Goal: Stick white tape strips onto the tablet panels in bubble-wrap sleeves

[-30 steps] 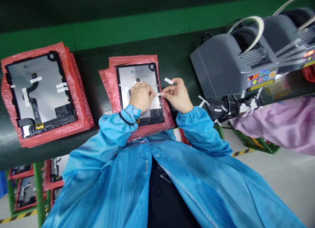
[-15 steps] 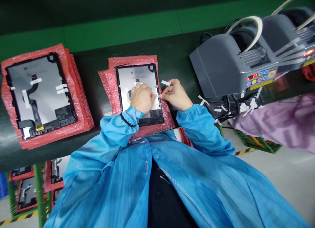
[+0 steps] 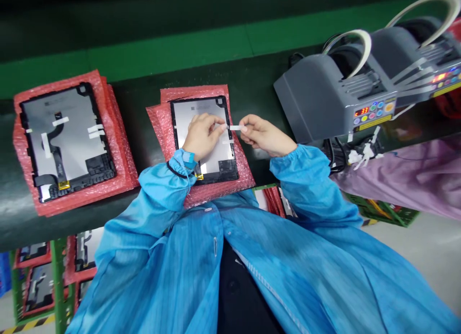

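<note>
A tablet back panel [image 3: 196, 114] lies face down on red bubble wrap [image 3: 158, 122] in front of me on the dark conveyor. My left hand [image 3: 200, 137] rests on the panel, fingers curled, its fingertips pinching the left end of a short white tape strip [image 3: 235, 128]. My right hand [image 3: 260, 134] is just right of the panel and pinches the other end of the same strip. The strip spans the panel's right edge. Both arms are in blue sleeves.
A second panel [image 3: 66, 142] with tape strips stuck on it lies on red bubble wrap at the left. Two grey tape dispensers [image 3: 324, 101] stand at the right, cut strips hanging below them. A pink cloth [image 3: 414, 180] lies lower right. More panels [image 3: 36, 276] sit on a rack beneath the belt.
Both hands have moved up the panel. The loose strip that stuck out from my right hand's fingers is now held stretched between both hands over the panel's right edge.
</note>
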{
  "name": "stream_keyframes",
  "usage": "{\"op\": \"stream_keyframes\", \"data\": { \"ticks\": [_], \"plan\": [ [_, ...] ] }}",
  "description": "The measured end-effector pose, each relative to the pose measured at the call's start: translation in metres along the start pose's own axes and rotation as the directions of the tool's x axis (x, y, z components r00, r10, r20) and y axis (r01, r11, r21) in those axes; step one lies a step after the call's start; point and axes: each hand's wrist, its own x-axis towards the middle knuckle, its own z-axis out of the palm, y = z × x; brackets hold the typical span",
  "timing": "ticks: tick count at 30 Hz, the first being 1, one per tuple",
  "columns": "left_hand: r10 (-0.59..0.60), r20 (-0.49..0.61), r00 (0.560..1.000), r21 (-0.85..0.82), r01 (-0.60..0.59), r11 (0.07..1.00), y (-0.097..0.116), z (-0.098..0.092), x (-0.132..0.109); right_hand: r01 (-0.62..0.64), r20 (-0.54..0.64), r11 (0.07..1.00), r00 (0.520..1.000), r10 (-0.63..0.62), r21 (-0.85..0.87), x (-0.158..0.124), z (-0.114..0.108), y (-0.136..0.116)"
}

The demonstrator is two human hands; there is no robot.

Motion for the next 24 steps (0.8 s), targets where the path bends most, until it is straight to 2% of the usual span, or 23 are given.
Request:
{"op": "stream_keyframes", "data": {
  "ticks": [3,5,7,10,13,19,24],
  "plan": [
    [0.044,0.047,0.998,-0.043,-0.042,0.998,0.003,-0.002,0.003,0.086,0.073,0.996,0.994,-0.087,0.014,-0.004,0.01,-0.006],
    [0.041,0.073,0.996,-0.06,-0.037,0.998,0.004,-0.002,0.004,0.103,0.076,0.995,0.992,-0.102,-0.01,-0.004,0.011,-0.007],
    [0.025,0.091,0.996,-0.077,-0.018,0.997,0.004,-0.002,0.004,0.097,-0.001,0.993,0.995,-0.097,-0.073,-0.002,0.01,-0.004],
    [-0.009,0.102,0.995,-0.093,0.019,0.995,0.002,-0.002,0.006,0.076,-0.176,0.981,0.978,-0.108,-0.18,0.003,0.006,0.002],
    [-0.03,0.116,0.993,-0.09,0.041,0.995,0.001,0.001,0.008,0.078,-0.221,0.959,0.965,-0.142,-0.274,0.009,0.006,0.008],
    [-0.159,0.093,0.983,0.138,0.146,0.98,0.01,0.008,0.008,0.074,-0.24,0.824,0.939,-0.248,-0.562,0.02,0.015,0.015],
    [-0.202,0.122,0.972,0.241,0.169,0.956,0.022,0.007,0.004,0.037,-0.243,0.788,0.942,-0.233,-0.614,0.023,0.017,0.022]
  ]
}}
